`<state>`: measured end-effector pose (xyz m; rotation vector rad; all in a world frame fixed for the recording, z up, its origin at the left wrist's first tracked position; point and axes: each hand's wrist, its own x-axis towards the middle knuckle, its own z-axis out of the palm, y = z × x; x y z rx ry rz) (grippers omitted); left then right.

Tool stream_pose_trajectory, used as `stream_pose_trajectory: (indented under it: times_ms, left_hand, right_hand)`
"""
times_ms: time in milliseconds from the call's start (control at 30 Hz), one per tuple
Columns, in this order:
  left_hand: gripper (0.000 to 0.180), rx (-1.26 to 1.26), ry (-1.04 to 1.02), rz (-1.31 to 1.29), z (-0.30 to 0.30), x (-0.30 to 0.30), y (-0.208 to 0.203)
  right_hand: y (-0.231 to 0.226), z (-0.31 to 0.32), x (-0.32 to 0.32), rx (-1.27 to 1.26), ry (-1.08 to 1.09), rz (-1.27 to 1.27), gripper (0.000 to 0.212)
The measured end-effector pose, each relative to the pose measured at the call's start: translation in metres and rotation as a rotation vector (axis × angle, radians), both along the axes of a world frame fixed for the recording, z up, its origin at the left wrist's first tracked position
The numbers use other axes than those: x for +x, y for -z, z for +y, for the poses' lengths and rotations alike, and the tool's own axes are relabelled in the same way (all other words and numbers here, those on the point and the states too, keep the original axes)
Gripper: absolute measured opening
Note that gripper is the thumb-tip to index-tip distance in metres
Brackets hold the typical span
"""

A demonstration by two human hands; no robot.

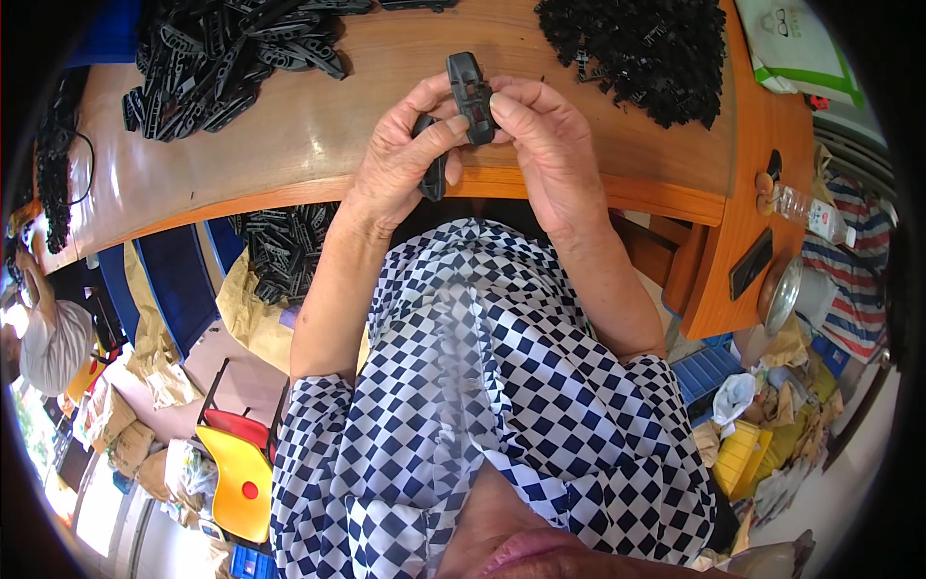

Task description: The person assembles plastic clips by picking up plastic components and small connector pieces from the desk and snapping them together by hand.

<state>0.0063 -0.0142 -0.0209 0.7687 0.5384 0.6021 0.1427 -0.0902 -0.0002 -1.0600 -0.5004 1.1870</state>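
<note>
Above the table's front edge, my left hand [397,154] is closed around two black plastic pieces. One is a long black part [464,75], held tilted upward between thumb and fingers. A second black part [433,181] lies in the palm and sticks out below the thumb. My right hand [552,135] pinches the side of the upper part, its thumb pressed on that part's edge. Whether a small clip sits between the right fingertips is hidden. A heap of long black plastic parts [198,72] lies at the far left, and a pile of small black clips [644,58] at the far right.
More black parts [282,253] fill a paper-lined container below the wooden table [309,159]. On the right are a plastic bottle [815,214], a phone [750,264] and a metal lid [781,294]. A yellow chair [236,482] stands lower left; another person [58,347] is at the far left.
</note>
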Motion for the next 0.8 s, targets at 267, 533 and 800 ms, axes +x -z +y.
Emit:
stream_pose_trajectory:
  times_ms: [267,533,800]
  left_hand:
    - [0.04,0.037,0.094,0.001,0.004,-0.002,0.003]
    - [0.036,0.235,0.265,0.132,0.007,-0.004,-0.002]
    - [0.036,0.427,0.395,0.355,-0.002,-0.002,-0.01]
  right_hand:
    - [-0.009,-0.005,0.03,0.157,-0.092,-0.661,0.009]
    - [-0.041,0.001,0.06,0.372,-0.473,-1.6,0.009]
    - [-0.036,-0.001,0.065,0.531,-0.56,-1.74,0.009]
